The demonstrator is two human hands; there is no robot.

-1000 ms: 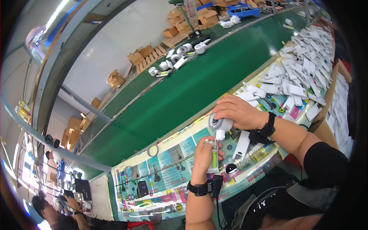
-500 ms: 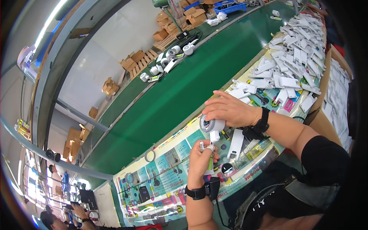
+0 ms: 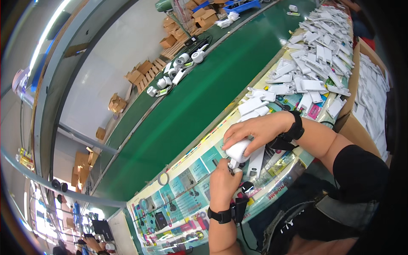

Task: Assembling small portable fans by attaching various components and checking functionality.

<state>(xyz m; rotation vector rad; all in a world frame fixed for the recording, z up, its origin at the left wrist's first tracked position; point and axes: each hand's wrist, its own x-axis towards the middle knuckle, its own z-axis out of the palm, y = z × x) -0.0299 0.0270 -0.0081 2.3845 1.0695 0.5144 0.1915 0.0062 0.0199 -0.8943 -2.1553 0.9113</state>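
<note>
My right hand [image 3: 257, 131] grips a white rounded housing [image 3: 238, 150] from above, its fingers bent over the top. Just below it, my left hand [image 3: 223, 180] is closed at the housing's narrow white stem [image 3: 233, 164]. A small dark piece shows by the left thumb, too small to name. Flat beside the housing lies a long white plastic cover [image 3: 255, 163] with small slots at its near end. A round black-and-white disc [image 3: 247, 186] rests near my left wrist.
Many white plastic covers [image 3: 312, 63] are heaped at the right, beside an open carton [image 3: 350, 108] of more. A green conveyor belt [image 3: 182, 114] runs beyond the printed table cover, with white housings [image 3: 170, 76] along its far side. A grey ring [image 3: 163, 178] lies left of my hands.
The housing has turned in my right hand: its grey-ringed face showed before, now its smooth white side. My left hand has rolled over, hiding the green strip seen under it.
</note>
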